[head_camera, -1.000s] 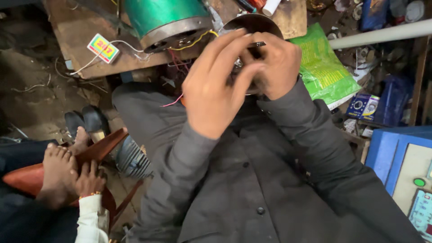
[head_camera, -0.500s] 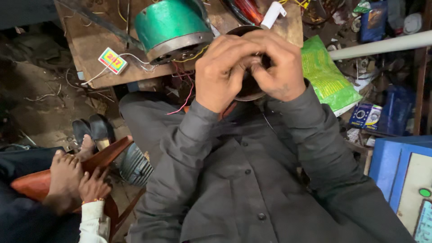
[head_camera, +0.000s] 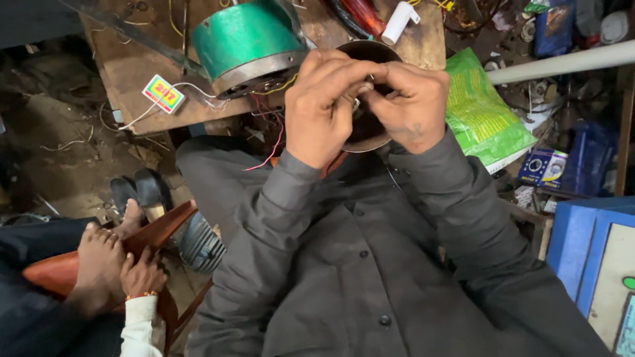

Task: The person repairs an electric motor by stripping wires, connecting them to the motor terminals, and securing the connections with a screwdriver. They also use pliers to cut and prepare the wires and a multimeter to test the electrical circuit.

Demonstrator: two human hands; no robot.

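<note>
Scanning from the left edge, I see another person's bare foot (head_camera: 99,261) and hand (head_camera: 140,276) resting on a reddish wooden seat (head_camera: 159,228), with a pair of dark sandals (head_camera: 139,192) on the dirt floor just beyond. Up on the wooden worktop (head_camera: 126,73) lies a small bright card (head_camera: 163,94) with thin white wires trailing off it, and beside that a green motor housing (head_camera: 246,43) lies tilted, red and yellow wires spilling from its open end.

At the middle I have my left hand (head_camera: 324,109) and my right hand (head_camera: 410,106) raised together above my lap, touching each other over a dark round metal cover (head_camera: 364,129), whose rim shows above and below them. The left fingers (head_camera: 347,73) are curled and pinched on something small and pale at the cover's centre; the right fingers meet them there, also clenched. What that small piece is I cannot tell, as it is mostly hidden. My grey buttoned shirt (head_camera: 357,277) fills the lower frame.

Further right, a green plastic bag (head_camera: 483,109) lies under a pale pipe (head_camera: 562,63), then a small blue box (head_camera: 539,165), and a blue machine cabinet (head_camera: 582,244) at the edge.
</note>
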